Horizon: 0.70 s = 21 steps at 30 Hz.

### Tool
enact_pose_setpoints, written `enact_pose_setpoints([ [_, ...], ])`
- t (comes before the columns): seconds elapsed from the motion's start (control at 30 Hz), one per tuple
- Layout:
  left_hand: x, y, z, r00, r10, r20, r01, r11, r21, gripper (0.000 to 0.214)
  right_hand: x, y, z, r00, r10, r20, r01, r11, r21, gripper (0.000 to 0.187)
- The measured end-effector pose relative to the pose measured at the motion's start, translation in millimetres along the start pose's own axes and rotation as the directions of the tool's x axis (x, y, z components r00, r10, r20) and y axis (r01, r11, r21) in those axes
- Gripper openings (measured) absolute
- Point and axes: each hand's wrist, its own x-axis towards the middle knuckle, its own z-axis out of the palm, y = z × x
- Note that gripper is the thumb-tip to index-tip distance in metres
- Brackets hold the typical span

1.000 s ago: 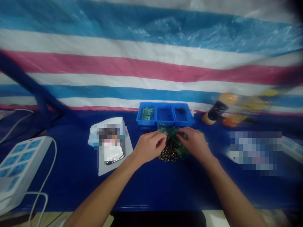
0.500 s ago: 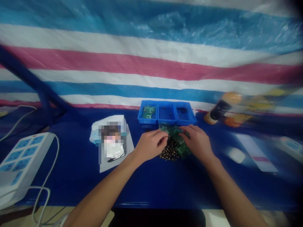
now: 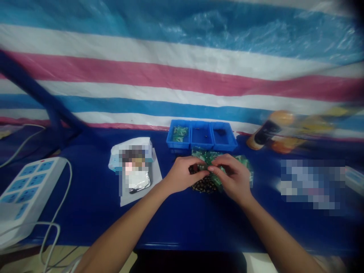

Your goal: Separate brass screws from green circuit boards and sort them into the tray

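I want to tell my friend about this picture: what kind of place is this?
Probably a small electronics workbench: it has green circuit boards, a row of blue parts trays and a white power strip.

Nothing legible anywhere. Bottle (image 3: 267,132) at 2 o'clock has a dark label w/ a pale mark, but it's motion-blurred, so no brand or text can be made out. Power strip (image 3: 31,185) at 9 o'clock has blue switch panels, no readable marks. PCBs (image 3: 243,165) at center: any print is too small to read. Packet (image 3: 135,170) at 10 o'clock and patch (image 3: 313,185) at 3 o'clock are pixelated, so any text on them is hidden. Device (image 3: 354,176) at the 3 o'clock edge: blurred, nothing readable.
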Motion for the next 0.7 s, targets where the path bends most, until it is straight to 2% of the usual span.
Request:
enact_pose_setpoints([
  [0.1,0.4,2.1,-0.6,0.998,-0.066,0.0,0.065,0.996,-0.057,0.016,0.2,4.8,0.3,0.996,0.081,0.029,-0.084,0.992,0.096,0.021],
  [0.2,0.7,1.4,-1.7,0.99,-0.136,-0.028,0.132,0.984,-0.117,0.019,3.4,6.8,-3.6,0.954,0.23,0.193,-0.258,0.956,0.136,0.045],
  [0.3,1.3,0.1,-2.6,0.98,-0.185,-0.074,0.171,0.971,-0.168,0.019,6.5,4.2,-6.9,0.876,0.326,0.355,-0.371,0.927,0.065,0.028],
  [0.37,1.5,-0.1,-3.1,0.975,-0.198,-0.1,0.179,0.968,-0.174,0.022,7.4,1.2,-7.0,0.866,0.344,0.363,-0.381,0.924,0.031,0.021],
  [0.53,0.8,1.8,-2.9,0.968,-0.217,-0.122,0.191,0.962,-0.198,0.024,6.6,-1.9,-4.3,0.874,0.363,0.322,-0.395,0.918,0.038,0.024],
  [0.7,1.0,3.4,-4.3,0.963,-0.265,-0.04,0.25,0.943,-0.221,0.025,6.6,4.2,-5.4,0.86,0.407,0.306,-0.441,0.896,0.047,0.031],
])
